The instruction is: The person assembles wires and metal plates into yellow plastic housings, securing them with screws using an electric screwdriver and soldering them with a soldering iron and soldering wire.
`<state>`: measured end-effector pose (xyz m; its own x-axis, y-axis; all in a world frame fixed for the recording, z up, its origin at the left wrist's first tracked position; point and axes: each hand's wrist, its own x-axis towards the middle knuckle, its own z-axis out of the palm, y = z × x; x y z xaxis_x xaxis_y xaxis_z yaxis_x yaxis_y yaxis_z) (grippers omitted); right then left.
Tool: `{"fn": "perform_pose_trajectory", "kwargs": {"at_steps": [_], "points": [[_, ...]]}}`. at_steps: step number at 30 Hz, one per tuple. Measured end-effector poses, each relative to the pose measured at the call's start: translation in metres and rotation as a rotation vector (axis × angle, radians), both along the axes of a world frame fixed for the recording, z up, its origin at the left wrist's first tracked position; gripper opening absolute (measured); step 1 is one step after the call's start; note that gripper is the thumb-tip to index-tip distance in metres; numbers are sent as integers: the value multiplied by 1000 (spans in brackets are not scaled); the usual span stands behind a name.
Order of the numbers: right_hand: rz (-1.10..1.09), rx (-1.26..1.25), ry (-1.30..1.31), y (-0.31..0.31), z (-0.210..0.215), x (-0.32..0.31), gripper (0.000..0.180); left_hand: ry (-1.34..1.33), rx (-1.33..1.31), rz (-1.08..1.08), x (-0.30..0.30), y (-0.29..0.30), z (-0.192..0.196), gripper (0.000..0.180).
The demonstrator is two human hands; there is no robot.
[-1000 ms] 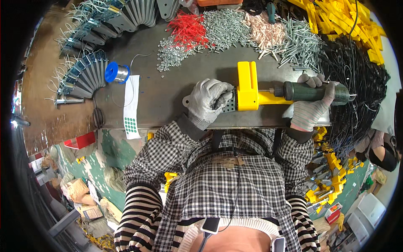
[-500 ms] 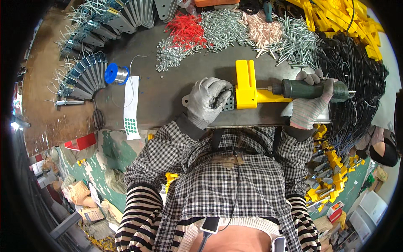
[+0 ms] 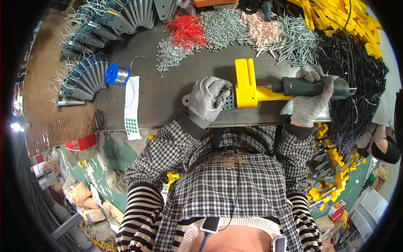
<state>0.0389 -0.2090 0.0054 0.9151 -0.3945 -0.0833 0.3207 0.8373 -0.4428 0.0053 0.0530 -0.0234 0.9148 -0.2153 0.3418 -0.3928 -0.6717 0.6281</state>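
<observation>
My left hand (image 3: 208, 101), in a grey glove, is closed over a grey metal plate (image 3: 228, 101) with small holes, its rounded end (image 3: 186, 100) showing past the glove. Against the plate sits a yellow plastic housing (image 3: 247, 94), with a yellow bar running right from it. My gloved right hand (image 3: 311, 103) is wrapped round a dark green electric screwdriver (image 3: 296, 87), which lies level with its tip pointing left at the housing. Whether the tip meets a screw is hidden. What the left fingertips pinch cannot be made out.
Beyond my hands lie piles of red wires (image 3: 184, 31), silver screws (image 3: 222, 30), pale pink pieces (image 3: 262, 30) and small nuts (image 3: 170, 54). A solder spool (image 3: 117, 74) and a sticker strip (image 3: 132, 107) are at left, near rows of metal plates (image 3: 86, 75). Black cables (image 3: 352, 84) heap at right.
</observation>
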Motion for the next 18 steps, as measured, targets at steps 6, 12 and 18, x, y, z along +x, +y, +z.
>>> {"fn": "perform_pose_trajectory", "kwargs": {"at_steps": [6, 12, 18], "points": [[38, -31, -3, 3, 6, -2, 38, 2, -32, 13, 0, 0, -3, 19], [29, -18, -12, 4, 4, 0, 36, -14, -27, 5, 0, 0, -5, 20], [68, 25, -46, 2, 5, -1, 33, -89, 19, -112, -2, 1, 8, 41]]}}
